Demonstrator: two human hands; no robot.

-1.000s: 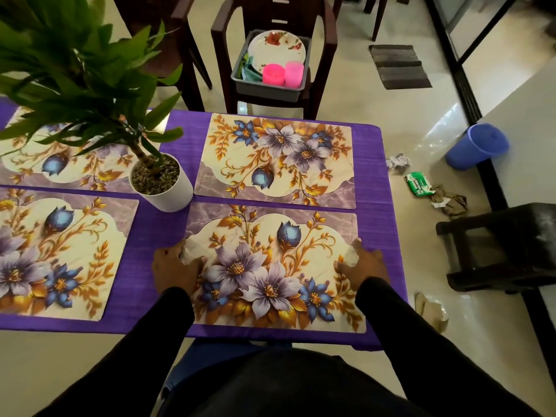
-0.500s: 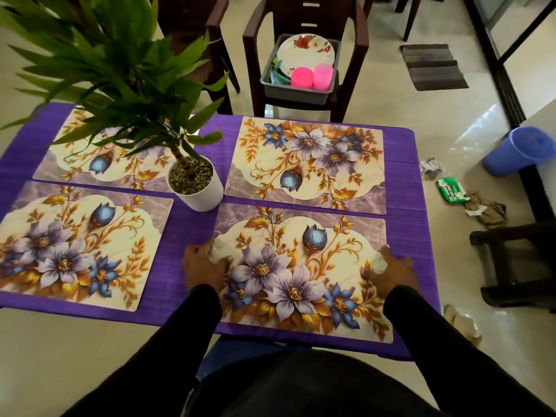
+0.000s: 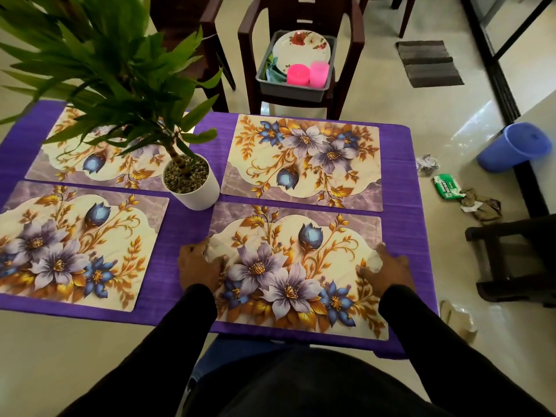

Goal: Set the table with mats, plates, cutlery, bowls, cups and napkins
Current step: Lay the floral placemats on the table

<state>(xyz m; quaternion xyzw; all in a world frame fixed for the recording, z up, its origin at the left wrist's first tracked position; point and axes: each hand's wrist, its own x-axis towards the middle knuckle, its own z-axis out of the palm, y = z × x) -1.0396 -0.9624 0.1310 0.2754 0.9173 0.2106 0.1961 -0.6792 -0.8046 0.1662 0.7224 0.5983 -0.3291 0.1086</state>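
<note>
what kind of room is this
Most likely a home dining area: a purple-covered table laid with floral placemats, dark plastic chairs drawn up to it, and a potted plant as a centrepiece.

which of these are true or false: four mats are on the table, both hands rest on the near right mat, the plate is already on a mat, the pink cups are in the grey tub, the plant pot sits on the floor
1. Four floral mats lie on the purple table. True.
2. The left hand and right hand rest on the near right mat. True.
3. The plate is on a mat. False: it is in the grey tub on the chair.
4. The pink cups are in the tub. True.
5. The plant pot sits on the floor. False: it stands on the table.
</note>
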